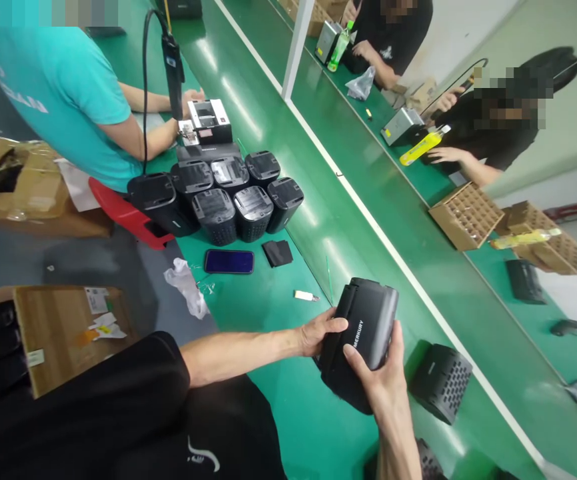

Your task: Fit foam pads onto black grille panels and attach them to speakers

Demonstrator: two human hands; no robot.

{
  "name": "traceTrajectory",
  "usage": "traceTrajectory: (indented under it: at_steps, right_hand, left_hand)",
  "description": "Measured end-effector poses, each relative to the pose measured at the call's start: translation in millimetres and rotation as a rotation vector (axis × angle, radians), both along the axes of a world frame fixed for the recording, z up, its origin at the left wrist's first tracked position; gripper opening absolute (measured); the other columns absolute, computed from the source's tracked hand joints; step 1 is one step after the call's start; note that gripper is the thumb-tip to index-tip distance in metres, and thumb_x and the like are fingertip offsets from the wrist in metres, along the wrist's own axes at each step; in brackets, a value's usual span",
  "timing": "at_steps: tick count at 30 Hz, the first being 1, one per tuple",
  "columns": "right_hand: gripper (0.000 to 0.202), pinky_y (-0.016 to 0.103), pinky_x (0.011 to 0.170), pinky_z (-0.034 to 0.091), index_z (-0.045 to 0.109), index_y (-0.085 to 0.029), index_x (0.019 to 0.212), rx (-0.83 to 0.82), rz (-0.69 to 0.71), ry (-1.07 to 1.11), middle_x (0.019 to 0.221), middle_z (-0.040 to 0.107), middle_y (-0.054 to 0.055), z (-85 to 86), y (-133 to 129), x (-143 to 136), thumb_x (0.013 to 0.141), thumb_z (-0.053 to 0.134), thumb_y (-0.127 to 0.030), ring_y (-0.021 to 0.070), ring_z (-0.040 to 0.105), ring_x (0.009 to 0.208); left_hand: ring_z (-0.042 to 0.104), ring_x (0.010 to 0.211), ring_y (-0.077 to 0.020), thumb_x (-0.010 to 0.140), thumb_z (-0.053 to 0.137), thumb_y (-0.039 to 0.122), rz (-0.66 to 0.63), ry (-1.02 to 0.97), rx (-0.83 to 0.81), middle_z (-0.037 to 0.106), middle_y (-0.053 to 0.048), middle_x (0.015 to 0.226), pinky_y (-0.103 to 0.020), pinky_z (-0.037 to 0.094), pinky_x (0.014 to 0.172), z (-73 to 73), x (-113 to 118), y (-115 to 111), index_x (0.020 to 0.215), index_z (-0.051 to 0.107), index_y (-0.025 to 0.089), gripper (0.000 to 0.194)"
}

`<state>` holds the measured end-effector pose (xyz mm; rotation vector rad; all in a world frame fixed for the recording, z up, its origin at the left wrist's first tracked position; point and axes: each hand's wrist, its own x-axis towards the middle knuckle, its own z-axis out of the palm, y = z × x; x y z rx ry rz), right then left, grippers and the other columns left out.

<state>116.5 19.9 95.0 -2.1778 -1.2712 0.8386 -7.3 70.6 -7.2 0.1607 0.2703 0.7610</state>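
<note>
A black plastic housing [368,310] with white "MERKURY" lettering is held up above the green bench, tilted. My left hand [321,331] grips its left side, thumb lying on the face near the lettering. Around the lower right side wraps my right hand [383,373], its thumb pressing the front below the letters. Both hands are closed on the same housing; the fingers behind it are hidden. Just left of it on the bench lie a small white-and-metal piece [306,295] and a folded black cloth or pouch [277,253]. A dark-screened phone [229,261] rests beside the cloth.
Several similar black housings [213,207] stand grouped at the upper left. Another perforated housing [441,383] sits on the green belt [368,257] at right. A co-worker in a turquoise shirt [63,100] works beyond the group. Cardboard boxes [73,327] stand at left.
</note>
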Motion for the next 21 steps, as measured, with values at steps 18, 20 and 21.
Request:
traceTrajectory:
  at_steps: [18,20,21]
  right_hand:
    - [0.133,0.061,0.109,0.047,0.019,-0.023,0.166,0.118,-0.135,0.013,0.168,0.021,0.022,-28.8,-57,-18,0.062,0.086,-0.071,0.0458,0.040,0.146]
    - [0.128,0.061,0.110,0.046,0.018,-0.021,0.162,0.268,-0.291,-0.039,0.162,0.025,0.024,-44.3,-74,-44,0.066,0.085,-0.070,0.0429,0.039,0.146]
    - [0.121,0.060,0.111,0.046,0.021,-0.020,0.160,0.322,-0.352,-0.059,0.158,0.029,0.024,-51.4,-80,-55,0.069,0.083,-0.069,0.0409,0.041,0.144]
  left_hand:
    - [0.069,0.089,-0.0207,0.063,0.095,0.055,0.098,0.289,-0.142,0.069,-0.010,0.108,-0.041,0.054,0.088,-2.1,13,-15,0.131,0.057,0.018,0.086]
    - [0.068,0.092,-0.0210,0.061,0.096,0.055,0.158,0.343,-0.165,0.069,-0.010,0.110,-0.042,0.054,0.090,2.1,16,-21,0.134,0.052,0.019,0.092]
    - [0.068,0.095,-0.0216,0.060,0.097,0.055,0.188,0.374,-0.174,0.068,-0.010,0.114,-0.042,0.054,0.092,2.9,16,-25,0.135,0.051,0.019,0.095]
